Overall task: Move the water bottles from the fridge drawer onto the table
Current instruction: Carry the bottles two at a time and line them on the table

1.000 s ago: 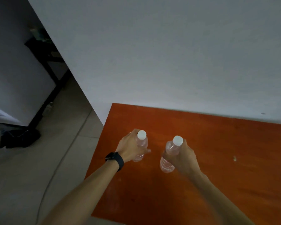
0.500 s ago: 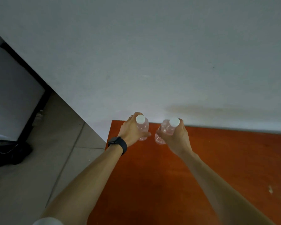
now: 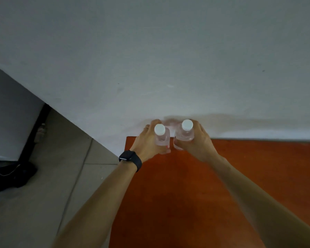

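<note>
bottles at the far left corner of the tabletop, just beside the wall: left bottle clasped in the left grip, right bottle clasped in the right grip, caps up, nearly touching. bare tabletop lies open to the right and nearer the camera; its left edge borders tiled floor. bottle bases hidden by the grips, possibly resting on the tabletop. forearms cut off at the bottom edge. dark object on the floor unclear.

bare indoor room, home or office unclear, plain white wall, orange-brown wooden table far edge against it, grey tiled floor, black frame leg and dark bundle with cable at left
</note>
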Demonstrator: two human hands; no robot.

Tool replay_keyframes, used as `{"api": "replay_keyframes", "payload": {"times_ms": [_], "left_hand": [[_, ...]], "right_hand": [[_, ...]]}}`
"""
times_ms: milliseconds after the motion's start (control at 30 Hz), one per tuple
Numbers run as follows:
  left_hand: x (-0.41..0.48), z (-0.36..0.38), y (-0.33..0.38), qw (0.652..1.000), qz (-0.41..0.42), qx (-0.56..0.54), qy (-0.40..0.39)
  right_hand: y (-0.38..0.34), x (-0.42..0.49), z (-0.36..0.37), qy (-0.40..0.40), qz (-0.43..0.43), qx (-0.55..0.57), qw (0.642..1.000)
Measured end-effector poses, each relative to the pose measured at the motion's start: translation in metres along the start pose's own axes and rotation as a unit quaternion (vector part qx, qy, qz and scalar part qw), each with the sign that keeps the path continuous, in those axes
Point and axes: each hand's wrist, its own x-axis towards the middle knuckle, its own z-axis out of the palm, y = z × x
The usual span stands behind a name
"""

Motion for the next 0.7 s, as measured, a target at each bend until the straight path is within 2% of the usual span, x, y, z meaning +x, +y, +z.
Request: {"api": "replay_keyframes", "payload": {"times_ms": [133, 233, 333, 700], "left_hand": [[-0.01, 0.007, -0.014, 0.999, -0.025, -0.047, 0.003], [-0.009, 0.009, -0.017, 0.997, -0.025, -0.064, 0.018], [-0.002, 0.007, -0.015, 0.996, -0.035, -0.083, 0.026], [0.001, 0.011, -0.013, 0.996, -0.04, -0.059, 0.044]], "right_hand": [[0.001, -0.003, 0.006, 0.019, 0.005, 0.008, 1.0], [0.007, -0.006, 0.007, 0.037, 0.028, -0.027, 0.999], [0.009, -0.005, 0.004, 0.031, 0.045, 0.002, 0.999], [-0.006, -0.008, 0.02, 0.04, 0.049, 0.067, 0.996]]}}
